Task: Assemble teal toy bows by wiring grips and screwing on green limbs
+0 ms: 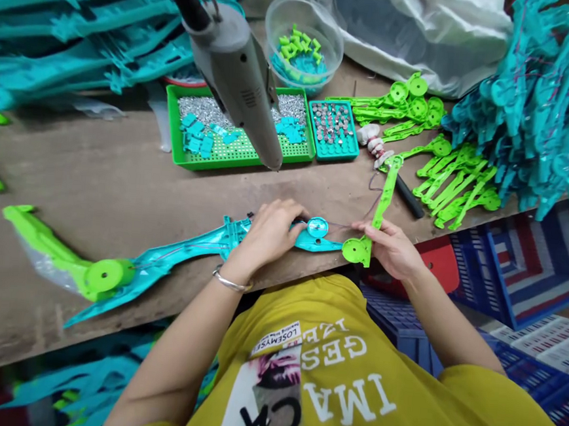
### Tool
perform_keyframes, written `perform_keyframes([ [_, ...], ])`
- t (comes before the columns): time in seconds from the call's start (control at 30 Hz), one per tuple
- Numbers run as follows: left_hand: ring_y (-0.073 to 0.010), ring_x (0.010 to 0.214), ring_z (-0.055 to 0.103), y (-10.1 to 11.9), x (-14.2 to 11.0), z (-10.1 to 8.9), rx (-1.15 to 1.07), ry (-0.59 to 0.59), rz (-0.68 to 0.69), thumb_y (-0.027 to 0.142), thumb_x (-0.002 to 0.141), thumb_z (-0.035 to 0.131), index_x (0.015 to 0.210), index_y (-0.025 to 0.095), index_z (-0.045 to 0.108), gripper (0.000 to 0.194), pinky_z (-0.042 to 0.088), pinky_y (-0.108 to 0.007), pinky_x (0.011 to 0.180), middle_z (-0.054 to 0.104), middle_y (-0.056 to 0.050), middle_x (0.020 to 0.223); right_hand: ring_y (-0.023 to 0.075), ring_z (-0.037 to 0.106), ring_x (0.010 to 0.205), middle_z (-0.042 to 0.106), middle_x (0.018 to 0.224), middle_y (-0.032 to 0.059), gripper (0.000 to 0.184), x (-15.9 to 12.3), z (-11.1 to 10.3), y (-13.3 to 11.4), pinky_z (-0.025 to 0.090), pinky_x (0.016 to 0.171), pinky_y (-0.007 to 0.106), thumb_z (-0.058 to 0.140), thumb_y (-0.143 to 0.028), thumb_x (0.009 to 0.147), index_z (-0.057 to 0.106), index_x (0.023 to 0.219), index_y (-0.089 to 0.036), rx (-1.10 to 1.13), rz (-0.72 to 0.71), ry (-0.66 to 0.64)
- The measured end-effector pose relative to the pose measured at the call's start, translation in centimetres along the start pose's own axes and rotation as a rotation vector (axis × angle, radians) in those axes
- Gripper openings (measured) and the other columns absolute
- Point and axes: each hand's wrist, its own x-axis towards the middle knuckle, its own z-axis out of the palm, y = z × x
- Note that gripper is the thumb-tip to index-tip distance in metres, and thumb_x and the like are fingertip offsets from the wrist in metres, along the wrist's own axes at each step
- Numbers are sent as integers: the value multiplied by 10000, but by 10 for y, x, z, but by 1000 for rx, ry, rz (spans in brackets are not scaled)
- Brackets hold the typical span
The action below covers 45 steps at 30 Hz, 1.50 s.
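Teal plastic strip (213, 243) lies under the pressed-together fingers of our left hand (267, 235), and our right hand (393, 248) pinches a green plastic strip (384, 198) between its fingers.

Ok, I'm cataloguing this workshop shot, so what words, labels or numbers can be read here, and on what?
"LOSEMYSE" on a white label on the yellow T-shirt
Line under it on the label: too small to read
"IMA" and "CK" in large letters on the shirt
"GES" and "IZE" on the shirt
Nothing else is legible
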Motion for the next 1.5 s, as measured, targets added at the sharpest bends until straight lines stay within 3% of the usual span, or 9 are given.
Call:
perform_keyframes([
  [0.13,-312,1149,612,13,1,1,65,-5,51,340,961,547,1215,229,653,297,445,-491,992,711,-79,1232,150,704,754,803,1031,53,363,2,-6,-3,610,692,306,954,-398,601,729,801,-196,48,65,25],
  [0.27,-358,1155,598,47,16,11,231,21,88,460,951,577,1173,155,648,384,425,-520,1007,703,-156,1202,124,674,685,749,803,-6,379,5,-2,-13,591,675,271,964,-401,574,731,798,-204,26,-8,-2],
  [0.47,-372,1189,597,72,40,37,311,10,132,221,950,526,1085,107,678,233,411,-544,1052,704,-200,1155,115,634,550,724,721,-47,579,1,-7,-19,524,512,239,986,-435,531,649,960,-242,-105,-144,103],
  [0.63,-284,1056,662,61,44,24,71,-56,48,228,975,524,1050,159,663,172,486,-450,970,732,-128,1074,115,656,567,767,762,-28,639,-3,-14,-10,497,477,201,982,-426,545,570,998,-247,-78,-184,188],
  [0.73,-224,925,668,46,47,7,-154,148,-75,264,996,527,1037,175,634,145,503,-366,884,724,-81,979,120,691,627,773,813,-23,630,-2,-9,-4,558,534,219,981,-405,548,557,982,-237,-40,-138,145],
  [0.83,-228,994,662,27,46,-1,-148,414,-183,282,1004,530,1076,168,609,157,487,-373,947,697,-85,1025,128,700,624,719,747,-81,669,8,6,3,611,576,264,982,-396,532,495,968,-251,-5,-116,121],
  [1.0,-237,1054,638,10,11,11,-60,641,-129,317,1030,481,1188,180,551,221,485,-375,963,660,-106,1108,125,708,619,663,706,-138,760,31,34,16,643,571,271,983,-405,502,381,945,-270,47,-182,132],
  [1.2,-292,1119,613,7,-45,49,33,598,90,385,1021,522,1251,165,551,320,461,-445,991,672,-151,1198,153,748,691,678,757,-126,762,46,43,19,676,607,309,967,-425,532,369,978,-271,-2,-162,93],
  [1.5,-322,1212,550,0,-45,61,55,524,156,378,1000,568,1381,136,543,452,411,-485,1064,641,-180,1332,138,720,617,629,674,-125,727,55,42,10,648,557,256,956,-381,537,385,972,-266,-182,-176,114],
])
